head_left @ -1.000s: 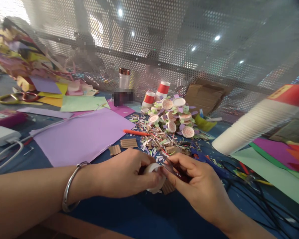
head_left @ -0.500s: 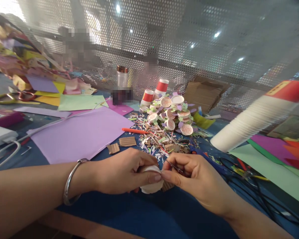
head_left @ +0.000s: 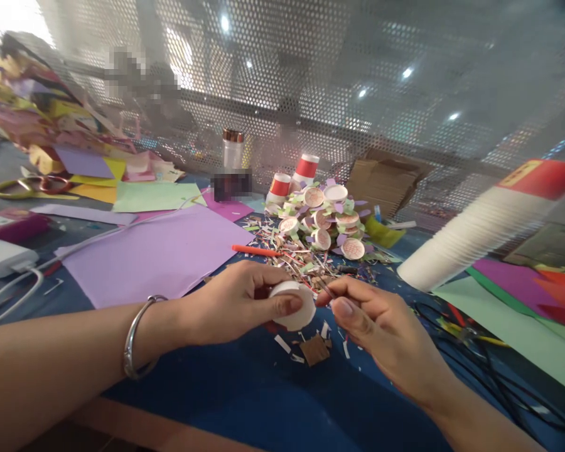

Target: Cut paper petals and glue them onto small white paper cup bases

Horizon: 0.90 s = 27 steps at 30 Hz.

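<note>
Between the thumb and fingers of my left hand is a white paper cup bottom, a round piece with an uneven rim, tilted toward me. My right hand is just to the right of it, apart from the piece. Its fingers close on a thin metal tool with a narrow tip; the rest is hidden in the hand, so its kind is unclear. Below the hands lie a small square of brown cardboard and some white paper scraps.
Ahead is a pile of cup bottoms with paper tabs, amid paper shreds. An orange pen and purple paper lie left. A stack of paper cups leans at right, near black cables. Behind stands a perforated metal screen.
My right hand has drawn away from the cup bottom to the right. My left hand has raised and turned the piece, uncovering the cardboard square and scraps below.
</note>
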Each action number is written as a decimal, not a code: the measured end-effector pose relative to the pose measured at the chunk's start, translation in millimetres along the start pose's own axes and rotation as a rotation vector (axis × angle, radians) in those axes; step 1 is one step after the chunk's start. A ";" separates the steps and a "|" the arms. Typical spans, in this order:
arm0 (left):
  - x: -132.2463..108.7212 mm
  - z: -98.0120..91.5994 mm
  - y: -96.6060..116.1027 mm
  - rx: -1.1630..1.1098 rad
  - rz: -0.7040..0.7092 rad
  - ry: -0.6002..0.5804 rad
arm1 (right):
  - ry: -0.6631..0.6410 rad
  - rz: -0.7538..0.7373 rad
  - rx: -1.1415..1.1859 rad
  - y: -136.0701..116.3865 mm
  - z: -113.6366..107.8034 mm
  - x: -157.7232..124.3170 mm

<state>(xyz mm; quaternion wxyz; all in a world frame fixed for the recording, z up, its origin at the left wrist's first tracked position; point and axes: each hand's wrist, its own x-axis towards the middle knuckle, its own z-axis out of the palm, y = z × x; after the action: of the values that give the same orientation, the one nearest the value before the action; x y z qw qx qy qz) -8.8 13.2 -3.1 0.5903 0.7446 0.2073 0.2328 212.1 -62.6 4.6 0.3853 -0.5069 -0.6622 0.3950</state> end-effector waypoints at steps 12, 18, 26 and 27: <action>-2.1 -2.5 -5.0 0.327 0.052 0.057 | -0.008 -0.062 -0.337 -1.3 5.0 -6.8; -1.6 -1.5 -1.4 0.331 0.051 0.053 | 0.004 -0.101 -0.397 -2.0 5.9 -7.3; -3.6 2.2 3.5 0.428 0.082 0.068 | 0.016 -0.210 -0.456 -3.4 9.4 -9.1; -3.7 2.6 3.8 0.428 0.080 0.069 | 0.021 -0.225 -0.467 -3.5 9.8 -9.4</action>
<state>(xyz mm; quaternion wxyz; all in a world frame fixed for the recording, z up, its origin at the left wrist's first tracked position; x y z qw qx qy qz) -10.1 8.1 -0.3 0.4017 0.8522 0.2422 0.2318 203.7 -73.6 2.9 0.3063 -0.5095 -0.7835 0.1808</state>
